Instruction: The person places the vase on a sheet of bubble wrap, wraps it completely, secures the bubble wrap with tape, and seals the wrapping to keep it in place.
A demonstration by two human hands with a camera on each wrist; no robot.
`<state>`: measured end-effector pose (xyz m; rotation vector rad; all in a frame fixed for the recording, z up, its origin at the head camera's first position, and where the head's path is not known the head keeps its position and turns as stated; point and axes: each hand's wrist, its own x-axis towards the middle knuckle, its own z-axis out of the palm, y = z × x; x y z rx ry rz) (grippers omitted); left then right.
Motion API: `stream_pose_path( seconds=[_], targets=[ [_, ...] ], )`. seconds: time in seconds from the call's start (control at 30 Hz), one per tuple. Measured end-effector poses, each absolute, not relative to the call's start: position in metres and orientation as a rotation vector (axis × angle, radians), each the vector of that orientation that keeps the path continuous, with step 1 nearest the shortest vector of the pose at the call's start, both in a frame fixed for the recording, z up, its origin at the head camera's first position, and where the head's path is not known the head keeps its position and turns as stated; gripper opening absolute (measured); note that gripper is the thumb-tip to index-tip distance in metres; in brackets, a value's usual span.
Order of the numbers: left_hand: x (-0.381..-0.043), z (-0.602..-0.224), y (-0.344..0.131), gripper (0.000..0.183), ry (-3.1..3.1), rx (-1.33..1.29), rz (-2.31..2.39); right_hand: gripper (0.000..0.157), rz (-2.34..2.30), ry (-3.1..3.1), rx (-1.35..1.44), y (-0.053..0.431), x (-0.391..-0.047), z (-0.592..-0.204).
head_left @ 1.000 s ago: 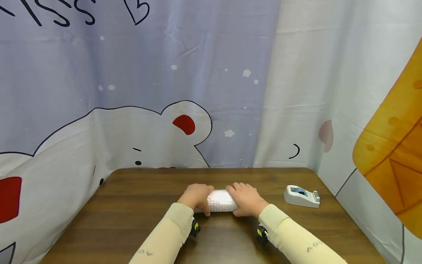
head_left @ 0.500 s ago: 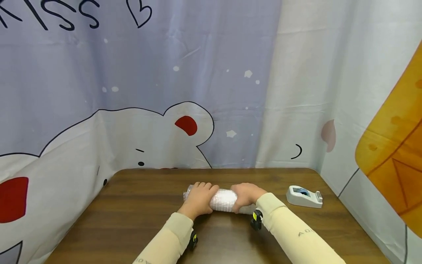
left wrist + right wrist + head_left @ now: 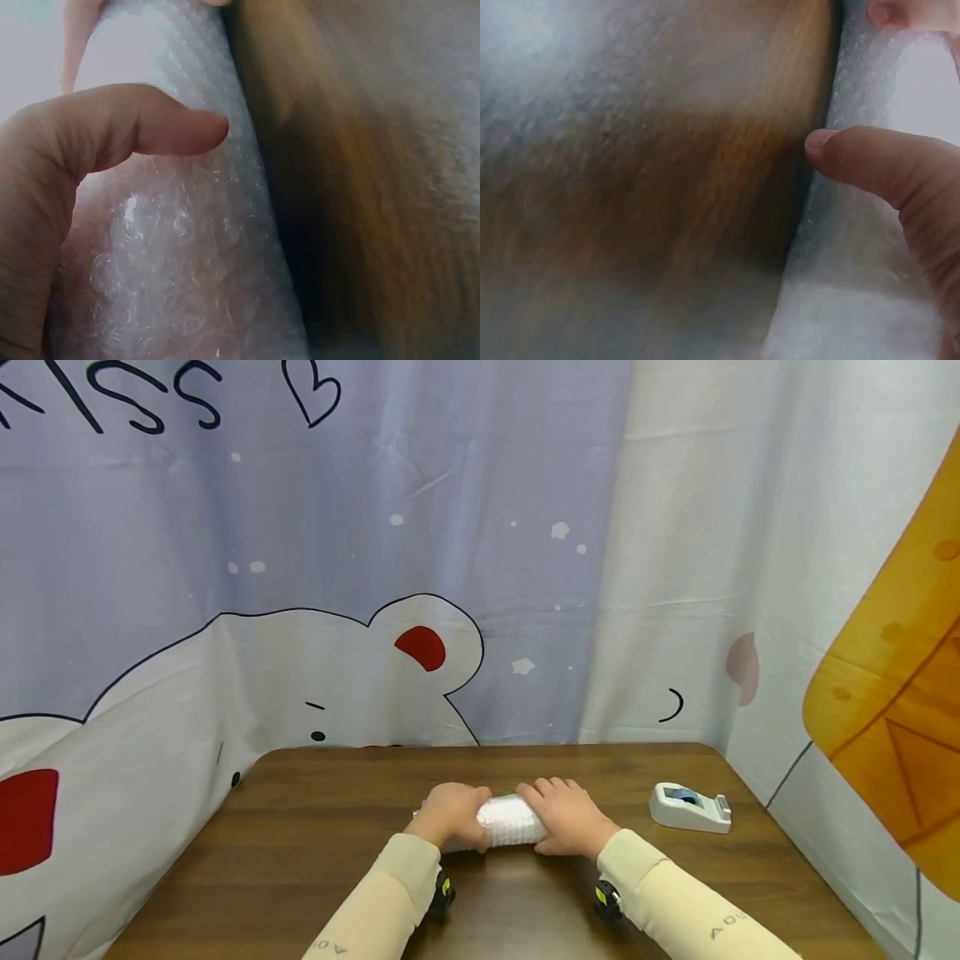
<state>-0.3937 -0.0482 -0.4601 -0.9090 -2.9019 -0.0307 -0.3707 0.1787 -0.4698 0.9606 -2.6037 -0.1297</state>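
Note:
A roll of clear bubble wrap [image 3: 512,821] lies crosswise on the brown table, between and under both hands. My left hand [image 3: 453,814] grips its left part, with the thumb [image 3: 169,129] laid across the bubbled surface in the left wrist view. On the right part, my right hand [image 3: 566,817] has its fingers over the top and its thumb [image 3: 862,156] along the near side. Both palms cover the roll's ends for the most part. Whether something is wrapped inside, I cannot tell.
A white tape dispenser [image 3: 686,810] with a blue core stands right of the right hand. The wooden tabletop [image 3: 322,852] has rounded far corners, and a printed curtain [image 3: 525,568] hangs right behind it.
Half a second ago the left fingers reached over the top and the right hand was turned inward; now the right fingers lie over the top and the left hand has rolled back. The dispenser stays put.

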Motion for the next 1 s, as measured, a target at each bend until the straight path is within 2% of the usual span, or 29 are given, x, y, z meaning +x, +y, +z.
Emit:
stream_pose_path(
  seconds=[0.13,0.33,0.63,0.73,0.87,1.0],
  targets=[
    [-0.387,-0.453,-0.051,0.05,-2.933,-0.874,-0.004,0.079,-0.122,-2.592,0.942,0.174,-0.376,-0.471],
    [-0.38,-0.46,-0.046,0.083,-2.754,-0.885,0.148,0.071,-0.076,-2.702,0.896,0.176,-0.384,-0.463],
    [-0.384,-0.478,-0.044,0.082,-2.61,-0.865,0.155,0.06,0.072,-2.997,0.826,0.172,-0.39,-0.455],
    [-0.388,-0.478,-0.044,0.077,-2.58,-0.91,0.107,0.065,0.057,-2.933,0.848,0.175,-0.386,-0.456],
    [-0.393,-0.471,-0.043,0.066,-2.665,-0.911,0.038,0.082,-0.085,-2.754,0.911,0.181,-0.379,-0.459],
    [-0.395,-0.46,-0.04,0.064,-2.904,-0.864,-0.046,0.095,-0.183,-2.64,0.962,0.183,-0.374,-0.463]
  ],
)
